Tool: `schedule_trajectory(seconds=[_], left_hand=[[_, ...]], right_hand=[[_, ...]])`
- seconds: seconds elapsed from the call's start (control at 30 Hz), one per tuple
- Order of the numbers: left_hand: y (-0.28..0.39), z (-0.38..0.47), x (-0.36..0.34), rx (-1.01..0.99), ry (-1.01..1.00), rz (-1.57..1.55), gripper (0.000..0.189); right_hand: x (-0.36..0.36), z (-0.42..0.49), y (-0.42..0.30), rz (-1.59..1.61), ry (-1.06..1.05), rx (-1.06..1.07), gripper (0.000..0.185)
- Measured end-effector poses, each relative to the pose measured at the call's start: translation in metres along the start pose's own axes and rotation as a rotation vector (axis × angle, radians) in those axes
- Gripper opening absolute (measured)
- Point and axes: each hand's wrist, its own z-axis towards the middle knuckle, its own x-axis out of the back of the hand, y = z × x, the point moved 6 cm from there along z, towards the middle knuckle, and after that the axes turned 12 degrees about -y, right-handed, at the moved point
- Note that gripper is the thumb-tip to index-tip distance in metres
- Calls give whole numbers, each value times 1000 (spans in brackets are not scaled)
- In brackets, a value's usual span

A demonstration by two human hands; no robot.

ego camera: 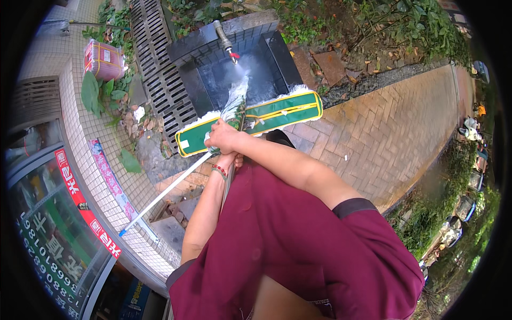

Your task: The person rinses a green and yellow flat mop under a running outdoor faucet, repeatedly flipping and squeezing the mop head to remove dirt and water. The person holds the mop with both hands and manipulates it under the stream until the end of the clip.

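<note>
A wet string mop head (pixel 236 98), white and green, hangs in the spray from a metal tap (pixel 224 38) with a red handle. My right hand (pixel 223 136) is wrapped around the gathered strands near their upper end. Just below it, my left hand (pixel 230 161), with bracelets at the wrist, grips the mop's handle (pixel 227 188), which runs down beside my forearm. Behind my hands, a wide green flat mop (pixel 286 112) with yellow trim and white fringe lies across the front of the basin. A white pole (pixel 168 190) with a blue tip slants away to the lower left.
The dark tiled basin (pixel 260 86) has low side walls. A slotted drain grate (pixel 156 60) runs along its left, near a pink strapped bundle (pixel 103 60). Brick paving (pixel 384 120) stretches right, beside planted soil (pixel 376 40). A glass shopfront (pixel 52 224) stands at lower left.
</note>
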Motion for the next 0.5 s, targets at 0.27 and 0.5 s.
schedule_trajectory(seconds=[0.27, 0.5], left_hand=[[-14, -33, 11, 36, -51, -11, 22], [-27, -54, 18, 86, -43, 23, 21]], right_hand=[[11, 2, -36, -11, -31, -17, 37], [7, -2, -60, 1, -28, 3, 39]])
